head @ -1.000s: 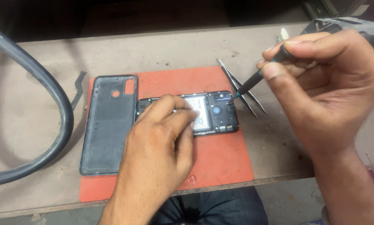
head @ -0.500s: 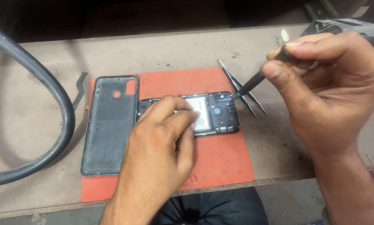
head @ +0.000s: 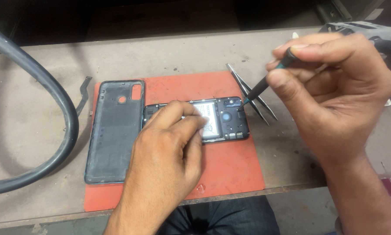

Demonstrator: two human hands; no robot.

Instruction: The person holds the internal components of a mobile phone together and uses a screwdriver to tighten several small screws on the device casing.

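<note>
An opened phone [head: 228, 119] lies face down on an orange mat [head: 230, 169], its battery and camera end exposed. My left hand [head: 169, 161] rests on the phone's left part, fingers pressing it flat and hiding that half. My right hand [head: 334, 91] grips a thin dark screwdriver [head: 265, 85], whose tip touches the phone's top right corner near the camera. The phone's removed dark back cover [head: 112, 130] lies inside-up on the mat's left edge.
Metal tweezers [head: 252, 93] lie on the mat just beyond the phone's right end. A thick grey hose [head: 52, 95] curves across the left of the table [head: 182, 54]. A thin flex strip [head: 83, 93] lies beside the cover. A grey tool [head: 360, 29] sits at far right.
None of the objects moved. My right hand and the screwdriver shifted only slightly, with the tip staying at the phone's corner.
</note>
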